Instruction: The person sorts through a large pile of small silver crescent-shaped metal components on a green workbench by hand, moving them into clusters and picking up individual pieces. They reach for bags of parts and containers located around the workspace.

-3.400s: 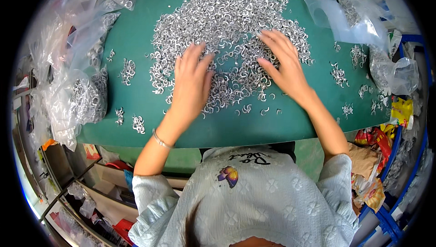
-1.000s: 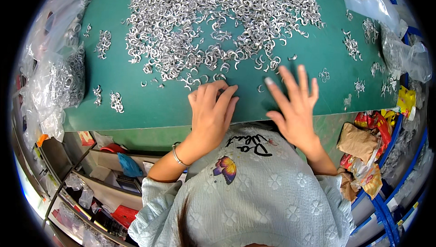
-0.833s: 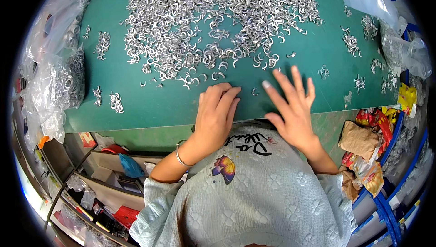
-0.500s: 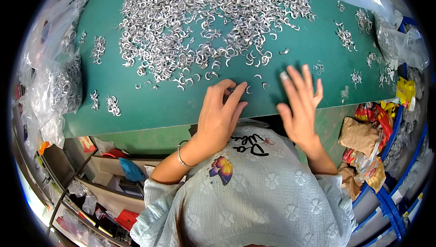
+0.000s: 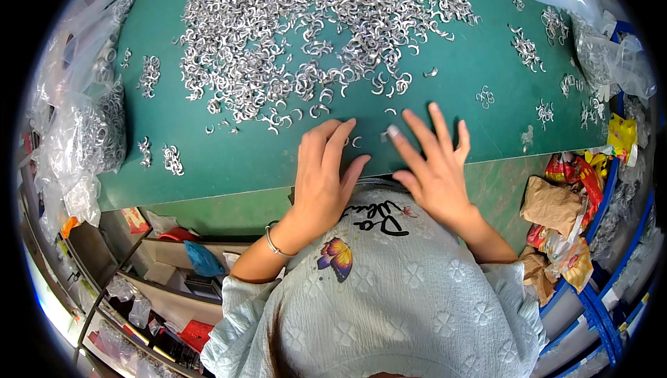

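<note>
A large heap of small silvery C-shaped metal pieces [image 5: 278,37] covers the far part of the green table [image 5: 243,162]. My left hand [image 5: 321,173] rests near the table's front edge, fingers slightly bent and thumb apart, gripping nothing visible. Just beside its fingers lies one loose curved piece [image 5: 356,142]. My right hand [image 5: 438,166] is spread over the tabletop, its index fingertip at a small blurred metal piece [image 5: 385,137]. Another curved piece [image 5: 390,111] lies a little beyond that fingertip.
Small clusters of pieces lie at the left [image 5: 173,160] and right [image 5: 526,50]. Clear plastic bags of metal pieces [image 5: 104,128] stand along the left edge, with more bags [image 5: 597,62] at the right. A brown paper package [image 5: 552,206] sits low beside blue shelving [image 5: 597,322].
My right hand has moved left, closer to my left hand, its index finger reaching a small piece. My left hand has shifted slightly left, its fingers now straighter.
</note>
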Demonstrator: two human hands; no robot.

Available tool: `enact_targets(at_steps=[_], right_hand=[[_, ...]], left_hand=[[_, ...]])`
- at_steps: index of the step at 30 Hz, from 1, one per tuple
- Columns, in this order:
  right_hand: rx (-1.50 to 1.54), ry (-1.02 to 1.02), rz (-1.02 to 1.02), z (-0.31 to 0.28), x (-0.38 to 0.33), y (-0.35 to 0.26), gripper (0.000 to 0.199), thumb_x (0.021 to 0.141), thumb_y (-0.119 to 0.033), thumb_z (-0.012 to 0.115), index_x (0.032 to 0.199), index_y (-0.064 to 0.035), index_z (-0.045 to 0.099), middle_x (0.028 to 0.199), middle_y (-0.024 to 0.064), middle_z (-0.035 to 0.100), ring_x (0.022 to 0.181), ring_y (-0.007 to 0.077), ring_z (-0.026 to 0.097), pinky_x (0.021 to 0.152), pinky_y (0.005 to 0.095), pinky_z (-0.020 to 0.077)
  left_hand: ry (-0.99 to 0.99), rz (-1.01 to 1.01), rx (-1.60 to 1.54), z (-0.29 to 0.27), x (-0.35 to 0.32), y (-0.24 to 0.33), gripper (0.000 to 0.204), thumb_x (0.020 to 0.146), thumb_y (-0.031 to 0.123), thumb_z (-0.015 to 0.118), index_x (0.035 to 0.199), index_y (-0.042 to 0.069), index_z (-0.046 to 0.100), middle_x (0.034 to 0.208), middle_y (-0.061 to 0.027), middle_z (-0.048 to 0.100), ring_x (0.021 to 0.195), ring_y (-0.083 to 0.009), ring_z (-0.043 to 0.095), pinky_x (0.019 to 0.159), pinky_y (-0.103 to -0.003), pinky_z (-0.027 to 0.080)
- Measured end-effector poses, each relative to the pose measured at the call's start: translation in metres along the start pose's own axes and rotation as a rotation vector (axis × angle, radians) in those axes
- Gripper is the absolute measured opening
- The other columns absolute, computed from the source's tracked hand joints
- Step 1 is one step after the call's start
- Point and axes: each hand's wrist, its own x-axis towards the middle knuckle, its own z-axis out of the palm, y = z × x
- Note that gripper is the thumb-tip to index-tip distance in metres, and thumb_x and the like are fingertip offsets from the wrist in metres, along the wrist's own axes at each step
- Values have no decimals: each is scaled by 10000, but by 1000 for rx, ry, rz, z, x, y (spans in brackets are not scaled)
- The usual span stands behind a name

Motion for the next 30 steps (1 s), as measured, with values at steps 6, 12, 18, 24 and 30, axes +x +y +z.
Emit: enact_targets(at_steps=[6, 12, 18, 24, 30], right_hand=[[28, 90, 13, -4, 11, 2, 613, 789, -235, 721, 1364, -137, 533, 1502, 87, 377, 1441, 378, 234, 1067, 678, 136], [11, 52, -20, -4, 12, 1, 591, 816, -211, 699, 1371, -109, 522, 1497, 93, 386, 1442, 370, 237, 1080, 653, 117], [3, 162, 50, -9, 36, 11, 613, 831, -243, 685, 1392, -92, 491, 1513, 93, 376, 1440, 362, 251, 1099, 624, 138], [83, -59, -112, -10, 29, -3, 663, 777, -296, 734, 1374, -114, 509, 1529, 59, 356, 1455, 339, 224, 1090, 662, 145], [118, -128, -179, -11, 18, 5, 642, 764, -300, 737, 1332, -73, 542, 1505, 47, 401, 1448, 312, 264, 1097, 653, 137]], left_hand=[[-19, -15, 72, -2, -2, 5, 509, 754, 67, 760, 1226, 32, 573, 1175, -132, 532, 1055, -318, 511, 844, -404, 403], [-48, 51, 108, 3, -1, -2, 301, 765, 19, 720, 1053, 40, 637, 1099, -111, 552, 1000, -286, 528, 790, -384, 396], [29, 32, 60, -2, -6, -10, 272, 756, -68, 685, 1012, 16, 643, 1048, -109, 579, 953, -290, 552, 782, -379, 427], [-5, 34, 63, -8, -10, -12, 302, 768, -71, 675, 1053, 25, 645, 1060, -99, 581, 979, -284, 552, 788, -382, 416], [-9, 6, 135, -12, -10, -7, 342, 769, -72, 671, 1095, 26, 644, 1043, -96, 575, 964, -271, 545, 765, -372, 390]])
